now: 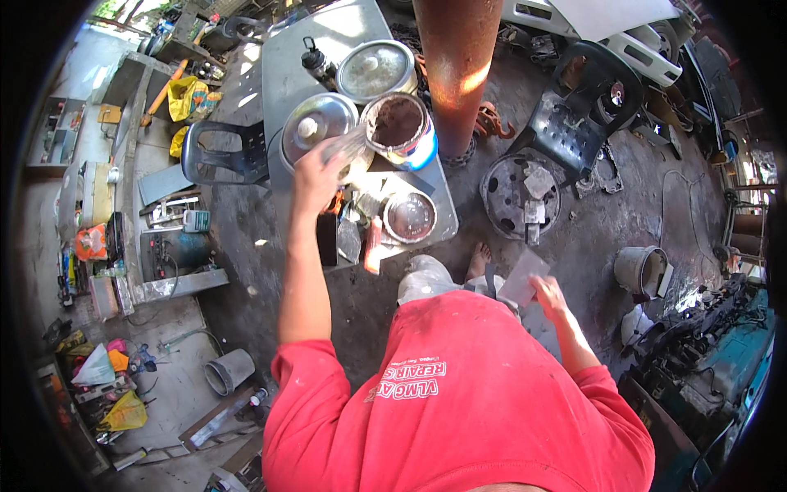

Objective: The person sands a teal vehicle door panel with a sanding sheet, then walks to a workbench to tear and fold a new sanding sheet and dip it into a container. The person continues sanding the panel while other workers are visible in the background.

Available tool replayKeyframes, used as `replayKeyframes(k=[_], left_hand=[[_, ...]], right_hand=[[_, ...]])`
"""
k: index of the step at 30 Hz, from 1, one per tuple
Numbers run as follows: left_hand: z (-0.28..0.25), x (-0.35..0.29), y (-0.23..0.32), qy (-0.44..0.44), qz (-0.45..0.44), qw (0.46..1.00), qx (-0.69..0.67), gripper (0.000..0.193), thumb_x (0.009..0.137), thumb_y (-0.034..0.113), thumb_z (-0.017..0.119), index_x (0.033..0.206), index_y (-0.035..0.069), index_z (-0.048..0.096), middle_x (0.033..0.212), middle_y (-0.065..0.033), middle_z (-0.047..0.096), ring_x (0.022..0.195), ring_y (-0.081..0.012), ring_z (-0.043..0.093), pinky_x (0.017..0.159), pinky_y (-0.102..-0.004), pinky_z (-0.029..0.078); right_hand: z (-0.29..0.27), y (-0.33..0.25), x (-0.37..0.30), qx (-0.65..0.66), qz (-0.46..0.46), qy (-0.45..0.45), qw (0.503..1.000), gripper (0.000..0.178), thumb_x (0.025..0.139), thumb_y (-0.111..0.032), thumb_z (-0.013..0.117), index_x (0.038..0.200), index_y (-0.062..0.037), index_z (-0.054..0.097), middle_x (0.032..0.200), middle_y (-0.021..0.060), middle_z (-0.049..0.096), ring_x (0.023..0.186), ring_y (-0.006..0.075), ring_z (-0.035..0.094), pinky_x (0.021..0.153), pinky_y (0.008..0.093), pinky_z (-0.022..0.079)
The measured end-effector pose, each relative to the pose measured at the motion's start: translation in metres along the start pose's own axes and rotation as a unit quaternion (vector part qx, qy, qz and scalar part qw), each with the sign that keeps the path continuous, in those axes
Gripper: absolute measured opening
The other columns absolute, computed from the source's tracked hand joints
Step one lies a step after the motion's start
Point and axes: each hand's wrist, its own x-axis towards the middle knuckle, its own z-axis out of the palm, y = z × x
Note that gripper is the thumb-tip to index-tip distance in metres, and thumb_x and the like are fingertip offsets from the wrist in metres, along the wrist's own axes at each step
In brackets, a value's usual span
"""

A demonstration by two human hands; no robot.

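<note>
My left hand (311,182) is closed on a thin greyish flat piece (348,146), smeared by motion, beside an open can (421,152). Brown paste coats the can's inside; its outer wall is blue and white. Down at the right, my right hand (552,297) grips a flat grey spreader plate (523,277) by its edge, in front of my knees. Near my left wrist on the grey table (287,57) are a small round tin (410,218) and an orange-red handled tool (373,248). A lidded pot (316,123) stands just behind the left hand.
A second lidded pot (375,70) and a black bottle (313,57) stand farther back on the table. Beside it rises a rusty post (459,66). Black plastic chairs (586,111) flank it. A wheel rim (500,197) and a bucket (639,271) rest on the floor at right.
</note>
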Motion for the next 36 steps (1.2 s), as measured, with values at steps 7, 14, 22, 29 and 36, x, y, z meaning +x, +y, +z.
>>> replayKeyframes(k=[7, 14, 22, 29, 36], left_hand=[[0.142, 0.158, -0.035, -0.28, 0.062, 0.925, 0.248, 0.049, 0.096, 0.031, 0.062, 0.134, -0.001, 0.07, 0.13, -0.0327, 0.069, 0.126, -0.0468, 0.066, 0.11, -0.0527, 0.053], [0.237, 0.193, -0.128, -0.424, -0.027, 0.868, 0.256, 0.04, 0.094, 0.017, 0.061, 0.12, -0.011, 0.075, 0.125, -0.0293, 0.075, 0.117, -0.035, 0.074, 0.097, -0.0478, 0.058], [0.252, 0.207, -0.173, -0.479, -0.138, 0.829, 0.253, 0.042, 0.092, 0.013, 0.057, 0.123, -0.009, 0.074, 0.13, -0.0296, 0.073, 0.122, -0.037, 0.072, 0.1, -0.0477, 0.056], [0.24, 0.211, -0.149, -0.475, -0.139, 0.829, 0.26, 0.045, 0.09, 0.01, 0.054, 0.126, -0.008, 0.073, 0.134, -0.0298, 0.071, 0.126, -0.0388, 0.07, 0.103, -0.0477, 0.055], [0.19, 0.214, -0.102, -0.415, 0.058, 0.88, 0.222, 0.036, 0.075, 0.019, 0.068, 0.101, -0.005, 0.077, 0.108, -0.034, 0.073, 0.109, -0.0489, 0.072, 0.094, -0.0529, 0.056]], right_hand=[[0.037, -0.223, 0.088, -0.154, -0.492, 0.021, 0.857, 0.051, 0.092, -0.024, 0.074, 0.142, -0.0155, 0.069, 0.153, 0.0212, 0.058, 0.135, 0.0439, 0.061, 0.11, 0.0477, 0.053], [0.129, -0.334, 0.117, -0.315, -0.487, 0.037, 0.814, 0.034, 0.095, -0.033, 0.065, 0.122, -0.0185, 0.08, 0.18, 0.0201, 0.019, 0.167, 0.0366, 0.018, 0.131, 0.0607, 0.022], [0.149, -0.325, 0.14, -0.347, -0.443, 0.041, 0.826, 0.027, 0.092, -0.033, 0.067, 0.1, -0.015, 0.086, 0.18, 0.0155, 0.02, 0.168, 0.0332, 0.016, 0.129, 0.0661, 0.02], [0.152, -0.336, 0.13, -0.379, -0.401, 0.007, 0.834, 0.027, 0.091, -0.031, 0.066, 0.099, -0.0147, 0.086, 0.182, 0.0113, 0.019, 0.168, 0.0315, 0.015, 0.129, 0.0694, 0.017], [0.165, -0.324, 0.156, -0.452, -0.398, 0.023, 0.798, 0.027, 0.093, -0.033, 0.065, 0.109, -0.017, 0.08, 0.178, 0.015, 0.025, 0.164, 0.0316, 0.026, 0.126, 0.067, 0.024]])
